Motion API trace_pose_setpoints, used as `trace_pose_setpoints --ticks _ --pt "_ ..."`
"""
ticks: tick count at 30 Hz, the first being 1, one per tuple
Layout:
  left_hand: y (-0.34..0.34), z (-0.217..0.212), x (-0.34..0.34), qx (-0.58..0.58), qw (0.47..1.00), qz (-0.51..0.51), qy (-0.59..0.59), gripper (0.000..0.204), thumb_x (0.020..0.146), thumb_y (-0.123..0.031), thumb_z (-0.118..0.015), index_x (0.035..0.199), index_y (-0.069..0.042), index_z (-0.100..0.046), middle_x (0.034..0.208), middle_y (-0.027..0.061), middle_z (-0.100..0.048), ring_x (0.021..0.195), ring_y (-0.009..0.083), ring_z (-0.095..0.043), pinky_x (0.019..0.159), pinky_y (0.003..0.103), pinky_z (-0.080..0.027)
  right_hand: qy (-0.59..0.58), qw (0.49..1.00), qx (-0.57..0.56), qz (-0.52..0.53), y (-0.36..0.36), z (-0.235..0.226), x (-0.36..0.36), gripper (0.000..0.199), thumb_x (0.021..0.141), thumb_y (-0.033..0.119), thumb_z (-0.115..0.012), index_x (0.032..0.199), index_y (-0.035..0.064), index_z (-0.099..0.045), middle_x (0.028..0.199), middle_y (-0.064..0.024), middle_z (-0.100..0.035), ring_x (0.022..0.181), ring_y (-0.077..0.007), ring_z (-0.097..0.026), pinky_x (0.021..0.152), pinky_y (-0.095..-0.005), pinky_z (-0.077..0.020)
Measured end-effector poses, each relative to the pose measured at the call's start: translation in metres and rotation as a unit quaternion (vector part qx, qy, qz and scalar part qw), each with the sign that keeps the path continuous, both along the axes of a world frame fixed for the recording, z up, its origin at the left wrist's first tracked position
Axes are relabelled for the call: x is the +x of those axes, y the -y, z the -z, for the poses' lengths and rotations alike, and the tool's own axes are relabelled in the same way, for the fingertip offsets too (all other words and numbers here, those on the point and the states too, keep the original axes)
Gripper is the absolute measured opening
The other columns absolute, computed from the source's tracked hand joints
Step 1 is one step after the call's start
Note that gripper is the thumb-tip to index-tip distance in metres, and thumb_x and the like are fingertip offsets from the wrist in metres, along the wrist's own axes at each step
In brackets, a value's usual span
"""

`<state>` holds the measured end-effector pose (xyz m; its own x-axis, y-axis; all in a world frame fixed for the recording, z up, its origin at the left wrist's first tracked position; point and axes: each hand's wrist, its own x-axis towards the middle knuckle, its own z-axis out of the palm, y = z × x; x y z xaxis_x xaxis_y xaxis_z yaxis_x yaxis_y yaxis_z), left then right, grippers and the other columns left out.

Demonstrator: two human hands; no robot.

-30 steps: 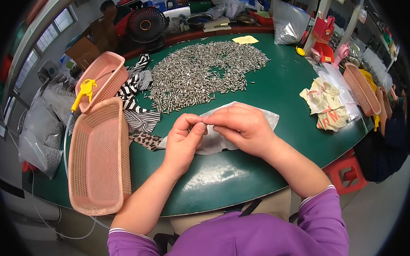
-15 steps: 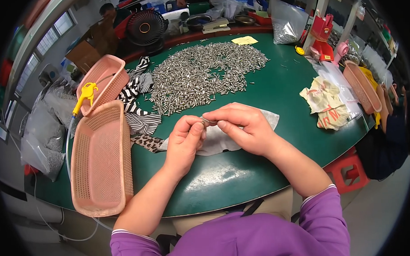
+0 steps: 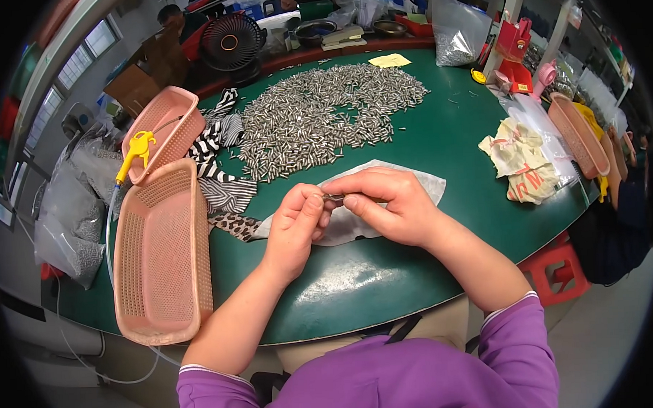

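Note:
My left hand (image 3: pixel 296 223) and my right hand (image 3: pixel 393 204) meet over a light grey cloth (image 3: pixel 428 184) on the green table. Between their fingertips is a small silver metal pin (image 3: pixel 332 199), partly hidden by the fingers. The left thumb and forefinger pinch one end of it. My right thumb and fingers close on the other end. Just beyond the hands spreads a large pile of small silver metal pins (image 3: pixel 295 126), lying loose on the table.
Left stand two pink plastic baskets (image 3: pixel 202 251), with a yellow air gun (image 3: pixel 134 154) on the farther one. Striped and leopard rags (image 3: pixel 225 193) lie beside them. A black fan (image 3: pixel 231 45) stands at the back. Crumpled cream cloth (image 3: pixel 519 158) and another pink basket (image 3: pixel 576 134) are right.
Both hands stay in nearly the same place. The fingers have shifted slightly around the metal pin, and a little more of it shows.

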<state>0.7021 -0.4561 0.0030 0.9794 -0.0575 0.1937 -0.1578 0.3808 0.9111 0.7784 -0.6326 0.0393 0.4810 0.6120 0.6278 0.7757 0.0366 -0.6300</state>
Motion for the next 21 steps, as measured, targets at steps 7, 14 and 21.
trace_pose_setpoints --ticks 7,14,21 --pt "0.001 -0.004 0.000 0.010 1.000 -0.006 -0.013 0.018 0.099 -0.027 -0.048 0.092 -0.011 -0.052 0.077 -0.0037 -0.051 0.061 0.0025 -0.037 0.052 0.017 -0.030 0.065 0.998 -0.005 0.014 -0.001 -0.001 -0.001 0.023 0.081 0.008 -0.063 0.104 0.0104 -0.067 0.090 -0.0077 -0.067 0.083 -0.0259 -0.064 0.072 -0.0356 -0.0505" --pt "0.001 -0.006 -0.001 -0.027 0.998 0.048 -0.040 0.020 0.100 -0.027 -0.046 0.089 -0.011 -0.050 0.067 -0.0041 -0.043 0.053 0.0032 -0.030 0.047 0.019 -0.025 0.131 0.989 -0.048 0.054 0.000 -0.009 -0.003 0.025 0.079 0.000 -0.062 0.103 0.0061 -0.067 0.093 -0.0083 -0.067 0.087 -0.0245 -0.064 0.074 -0.0334 -0.0500" --pt "0.004 -0.006 0.002 -0.042 0.998 0.026 -0.027 0.020 0.100 -0.028 -0.046 0.092 -0.010 -0.051 0.067 -0.0035 -0.044 0.054 0.0035 -0.033 0.048 0.019 -0.026 -0.016 1.000 -0.002 0.004 -0.001 -0.003 -0.006 0.022 0.085 0.008 -0.059 0.106 0.0091 -0.067 0.081 -0.0084 -0.065 0.076 -0.0242 -0.063 0.067 -0.0342 -0.0500"
